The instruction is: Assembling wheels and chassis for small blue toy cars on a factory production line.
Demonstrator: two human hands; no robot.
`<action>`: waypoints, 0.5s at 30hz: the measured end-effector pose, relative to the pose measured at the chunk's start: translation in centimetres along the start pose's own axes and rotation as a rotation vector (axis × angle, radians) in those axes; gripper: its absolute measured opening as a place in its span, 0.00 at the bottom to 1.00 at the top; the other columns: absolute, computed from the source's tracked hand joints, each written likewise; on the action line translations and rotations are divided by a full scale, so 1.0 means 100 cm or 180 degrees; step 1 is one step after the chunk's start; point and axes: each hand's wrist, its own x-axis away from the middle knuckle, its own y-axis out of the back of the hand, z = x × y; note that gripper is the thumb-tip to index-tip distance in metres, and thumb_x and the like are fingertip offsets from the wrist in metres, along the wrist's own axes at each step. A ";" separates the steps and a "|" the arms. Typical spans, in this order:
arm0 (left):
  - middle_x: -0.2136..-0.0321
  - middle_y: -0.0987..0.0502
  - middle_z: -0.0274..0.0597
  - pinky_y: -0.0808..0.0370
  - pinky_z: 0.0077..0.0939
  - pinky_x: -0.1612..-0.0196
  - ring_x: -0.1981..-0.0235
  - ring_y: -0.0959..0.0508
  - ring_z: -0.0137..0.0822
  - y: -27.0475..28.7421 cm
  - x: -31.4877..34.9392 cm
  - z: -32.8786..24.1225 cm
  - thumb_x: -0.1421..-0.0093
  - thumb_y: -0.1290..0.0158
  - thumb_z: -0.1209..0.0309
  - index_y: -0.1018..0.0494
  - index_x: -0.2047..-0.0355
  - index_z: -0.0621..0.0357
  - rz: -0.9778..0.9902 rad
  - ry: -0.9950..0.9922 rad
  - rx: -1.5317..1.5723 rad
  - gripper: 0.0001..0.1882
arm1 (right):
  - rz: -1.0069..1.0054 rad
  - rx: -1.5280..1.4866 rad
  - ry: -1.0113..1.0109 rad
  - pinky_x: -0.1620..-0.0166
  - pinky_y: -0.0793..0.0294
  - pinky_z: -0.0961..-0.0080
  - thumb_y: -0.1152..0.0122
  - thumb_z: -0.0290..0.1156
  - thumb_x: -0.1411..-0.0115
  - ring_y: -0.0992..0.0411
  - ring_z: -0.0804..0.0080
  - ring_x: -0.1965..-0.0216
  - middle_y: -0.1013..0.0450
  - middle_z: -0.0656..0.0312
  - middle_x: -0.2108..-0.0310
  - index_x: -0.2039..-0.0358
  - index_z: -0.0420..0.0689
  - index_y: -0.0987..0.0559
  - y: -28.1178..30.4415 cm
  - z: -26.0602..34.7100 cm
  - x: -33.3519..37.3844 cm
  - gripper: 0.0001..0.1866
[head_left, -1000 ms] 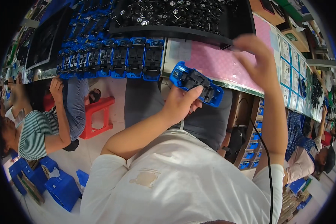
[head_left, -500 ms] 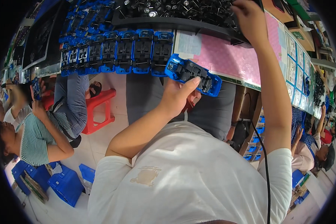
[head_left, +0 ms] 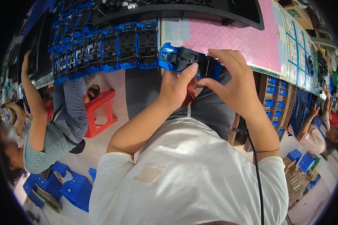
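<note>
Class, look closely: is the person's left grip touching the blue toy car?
Touching. The head view shows it plainly: the left grip holds the blue toy car, its thumb lying on the black underside.

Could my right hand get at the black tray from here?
Probably yes: your right hand is at the car, and only pink mat seems to lie between it and the tray.
</note>
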 end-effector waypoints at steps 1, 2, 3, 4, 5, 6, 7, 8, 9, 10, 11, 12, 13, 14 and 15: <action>0.64 0.25 0.35 0.23 0.18 0.71 0.72 0.23 0.23 0.001 0.001 0.002 0.37 0.43 0.70 0.35 0.42 0.59 -0.0018 0.0020 0.0010 0.24 | 0.0036 0.0195 0.0062 0.53 0.26 0.70 0.20 0.36 0.58 0.27 0.62 0.56 0.24 0.53 0.53 0.48 0.39 0.23 0.000 0.000 0.001 0.36; 0.64 0.25 0.35 0.23 0.19 0.71 0.72 0.23 0.23 0.003 0.001 0.005 0.37 0.43 0.70 0.36 0.42 0.59 0.0011 -0.0024 -0.0050 0.24 | 0.0112 0.0157 0.0049 0.54 0.26 0.70 0.20 0.36 0.58 0.27 0.62 0.56 0.24 0.54 0.53 0.49 0.39 0.23 0.001 -0.001 0.002 0.35; 0.64 0.25 0.36 0.23 0.19 0.71 0.73 0.23 0.24 0.006 0.002 0.009 0.37 0.43 0.70 0.36 0.42 0.58 0.0035 -0.0071 -0.0109 0.25 | 0.0191 0.0119 0.0040 0.54 0.26 0.70 0.20 0.37 0.57 0.26 0.63 0.56 0.24 0.54 0.54 0.49 0.39 0.23 0.001 -0.002 0.002 0.35; 0.65 0.25 0.36 0.23 0.19 0.71 0.73 0.23 0.24 0.007 0.003 0.011 0.37 0.43 0.71 0.37 0.41 0.58 0.0056 -0.0121 -0.0166 0.25 | 0.0274 0.0080 0.0034 0.54 0.26 0.70 0.20 0.38 0.57 0.26 0.63 0.56 0.24 0.55 0.54 0.50 0.39 0.23 0.002 -0.004 0.002 0.34; 0.65 0.25 0.36 0.23 0.19 0.71 0.73 0.23 0.24 0.005 0.002 0.009 0.37 0.43 0.71 0.37 0.41 0.58 0.0064 -0.0092 -0.0122 0.25 | 0.0164 -0.0209 0.0026 0.55 0.26 0.68 0.20 0.37 0.57 0.26 0.62 0.57 0.24 0.55 0.55 0.51 0.39 0.22 0.004 -0.006 0.000 0.33; 0.65 0.25 0.36 0.24 0.18 0.71 0.73 0.23 0.24 0.003 0.005 0.006 0.37 0.43 0.71 0.38 0.41 0.58 0.0070 -0.0064 -0.0078 0.26 | 0.0059 -0.0501 0.0023 0.56 0.25 0.67 0.20 0.36 0.58 0.26 0.61 0.58 0.24 0.54 0.57 0.52 0.39 0.22 0.006 -0.009 -0.003 0.32; 0.66 0.24 0.36 0.24 0.18 0.72 0.73 0.23 0.24 0.001 0.007 0.004 0.37 0.44 0.71 0.38 0.41 0.58 0.0072 -0.0037 -0.0033 0.26 | -0.0040 -0.0795 0.0024 0.58 0.25 0.65 0.20 0.36 0.58 0.26 0.59 0.59 0.24 0.54 0.58 0.53 0.39 0.22 0.009 -0.012 -0.006 0.31; 0.66 0.23 0.37 0.26 0.17 0.73 0.74 0.23 0.24 0.007 0.008 0.005 0.37 0.44 0.70 0.38 0.40 0.58 0.0222 -0.0032 0.0004 0.26 | -0.0377 -0.0724 0.0054 0.59 0.25 0.67 0.19 0.36 0.58 0.25 0.63 0.62 0.24 0.56 0.60 0.55 0.40 0.21 0.016 -0.024 -0.019 0.29; 0.64 0.24 0.38 0.28 0.18 0.73 0.73 0.23 0.25 0.011 0.009 0.005 0.36 0.46 0.68 0.40 0.38 0.58 0.0178 0.0009 -0.0138 0.27 | -0.0621 -0.0137 0.0166 0.60 0.25 0.69 0.20 0.35 0.54 0.25 0.65 0.64 0.23 0.58 0.62 0.58 0.41 0.20 0.026 -0.045 -0.039 0.25; 0.63 0.24 0.39 0.30 0.19 0.73 0.72 0.24 0.26 0.012 0.009 0.004 0.35 0.47 0.67 0.41 0.37 0.57 0.0167 0.0082 -0.0280 0.28 | -0.0829 0.0231 0.0222 0.60 0.25 0.70 0.23 0.33 0.52 0.25 0.68 0.64 0.23 0.59 0.62 0.57 0.42 0.20 0.037 -0.070 -0.059 0.22; 0.61 0.24 0.40 0.33 0.21 0.72 0.72 0.24 0.28 0.013 0.009 0.003 0.34 0.48 0.65 0.42 0.36 0.56 0.0132 0.0144 -0.0442 0.29 | -0.0628 0.0523 0.0113 0.56 0.24 0.70 0.26 0.28 0.50 0.24 0.66 0.61 0.24 0.58 0.59 0.55 0.40 0.21 0.047 -0.091 -0.084 0.21; 0.68 0.23 0.36 0.28 0.15 0.74 0.75 0.23 0.23 0.007 0.008 0.001 0.35 0.45 0.67 0.38 0.38 0.60 0.0022 0.0044 -0.0234 0.27 | -0.0427 0.0810 -0.0004 0.53 0.23 0.71 0.30 0.24 0.48 0.24 0.64 0.58 0.24 0.56 0.56 0.52 0.39 0.22 0.054 -0.110 -0.108 0.21; 0.68 0.23 0.36 0.28 0.15 0.74 0.75 0.23 0.23 0.006 0.009 0.001 0.35 0.45 0.67 0.38 0.38 0.60 0.0050 0.0064 -0.0263 0.27 | -0.0016 0.1000 -0.0129 0.51 0.23 0.68 0.32 0.21 0.48 0.24 0.61 0.56 0.24 0.55 0.56 0.52 0.39 0.22 0.060 -0.137 -0.125 0.21; 0.69 0.23 0.35 0.28 0.15 0.74 0.75 0.23 0.23 0.005 0.009 -0.002 0.35 0.45 0.67 0.38 0.38 0.61 0.0065 0.0061 -0.0307 0.27 | 0.0388 0.1170 -0.0229 0.49 0.23 0.66 0.34 0.19 0.48 0.23 0.57 0.55 0.24 0.54 0.55 0.51 0.39 0.22 0.063 -0.159 -0.142 0.21; 0.69 0.23 0.35 0.28 0.15 0.75 0.75 0.23 0.23 0.006 0.006 -0.003 0.35 0.45 0.67 0.38 0.38 0.61 0.0082 0.0057 -0.0348 0.27 | 0.0474 0.1437 0.0049 0.49 0.24 0.65 0.35 0.19 0.49 0.24 0.56 0.54 0.24 0.54 0.55 0.51 0.39 0.23 0.060 -0.171 -0.155 0.22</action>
